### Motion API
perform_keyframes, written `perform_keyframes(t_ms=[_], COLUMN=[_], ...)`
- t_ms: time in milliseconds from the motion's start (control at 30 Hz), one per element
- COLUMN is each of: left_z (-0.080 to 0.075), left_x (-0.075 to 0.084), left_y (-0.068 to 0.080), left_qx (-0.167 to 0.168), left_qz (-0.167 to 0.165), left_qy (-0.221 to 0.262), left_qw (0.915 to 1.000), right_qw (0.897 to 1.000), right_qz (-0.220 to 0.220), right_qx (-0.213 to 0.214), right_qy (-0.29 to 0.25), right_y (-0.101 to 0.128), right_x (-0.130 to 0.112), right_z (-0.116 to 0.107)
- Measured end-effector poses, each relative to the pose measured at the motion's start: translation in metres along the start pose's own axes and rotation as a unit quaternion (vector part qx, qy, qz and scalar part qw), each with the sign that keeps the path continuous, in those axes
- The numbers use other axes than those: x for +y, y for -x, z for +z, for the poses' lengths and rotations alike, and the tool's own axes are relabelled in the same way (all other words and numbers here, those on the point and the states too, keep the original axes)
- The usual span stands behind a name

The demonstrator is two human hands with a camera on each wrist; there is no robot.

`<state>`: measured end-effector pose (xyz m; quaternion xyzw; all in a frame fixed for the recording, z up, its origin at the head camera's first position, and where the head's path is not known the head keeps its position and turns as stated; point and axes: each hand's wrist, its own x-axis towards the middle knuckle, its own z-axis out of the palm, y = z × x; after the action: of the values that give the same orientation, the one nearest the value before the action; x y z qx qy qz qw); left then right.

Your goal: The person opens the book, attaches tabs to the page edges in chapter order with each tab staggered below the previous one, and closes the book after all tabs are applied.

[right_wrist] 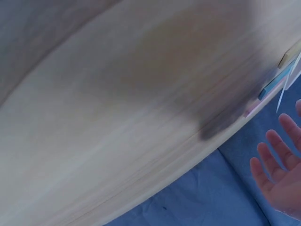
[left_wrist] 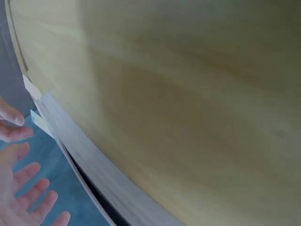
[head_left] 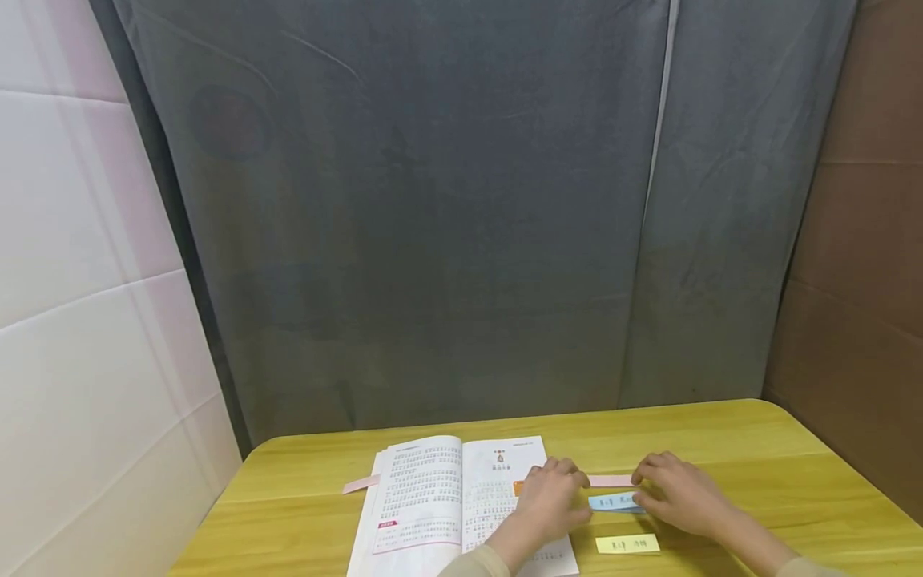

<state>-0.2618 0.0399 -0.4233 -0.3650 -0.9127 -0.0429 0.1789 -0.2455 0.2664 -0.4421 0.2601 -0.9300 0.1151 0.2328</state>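
My right hand holds the right end of a light-blue paper strip with handwriting, between thumb and fingers. This strip lies over a darker blue one and looks slightly raised. In the right wrist view, a thin pale strip tilts above the table near my fingertips. My left hand hovers over the open book's right page, fingers loosely bent, its fingertips close to the strips' left ends. A pink strip lies behind the blue, and a yellow strip with handwriting lies in front.
The open book lies left of the strips on the wooden table. A pink marker sticks out of its left side, and an orange piece shows on the right page. A grey curtain hangs behind.
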Motion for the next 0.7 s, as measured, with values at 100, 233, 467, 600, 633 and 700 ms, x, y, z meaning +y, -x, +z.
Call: perform_keyframes(t_ms=[100, 233, 467, 600, 633, 700], left_z=[0.003, 0.009, 0.018, 0.022, 0.023, 0.024], left_x=[0.004, 0.007, 0.013, 0.016, 0.017, 0.018], left_y=[-0.004, -0.009, -0.015, -0.018, -0.019, -0.021], left_qx=[-0.009, -0.021, -0.039, -0.052, -0.056, -0.064], left_qz=[-0.007, -0.02, -0.041, -0.05, -0.052, -0.057], left_qy=[-0.011, -0.019, -0.024, -0.036, -0.041, -0.046], left_qw=[0.9999, 0.9994, 0.9981, 0.9967, 0.9963, 0.9953], right_qw=[1.0, 1.0, 0.999, 0.999, 0.999, 0.999], right_qz=[0.006, 0.014, 0.025, 0.028, 0.027, 0.027], right_qx=[-0.009, -0.015, -0.024, -0.03, -0.033, -0.039], right_qy=[0.0, 0.0, -0.006, -0.009, -0.008, -0.008], right_y=[0.0, 0.001, 0.002, 0.001, 0.001, 0.001], right_x=[0.001, 0.002, 0.004, 0.006, 0.006, 0.007], right_z=[0.001, 0.003, 0.008, 0.011, 0.012, 0.013])
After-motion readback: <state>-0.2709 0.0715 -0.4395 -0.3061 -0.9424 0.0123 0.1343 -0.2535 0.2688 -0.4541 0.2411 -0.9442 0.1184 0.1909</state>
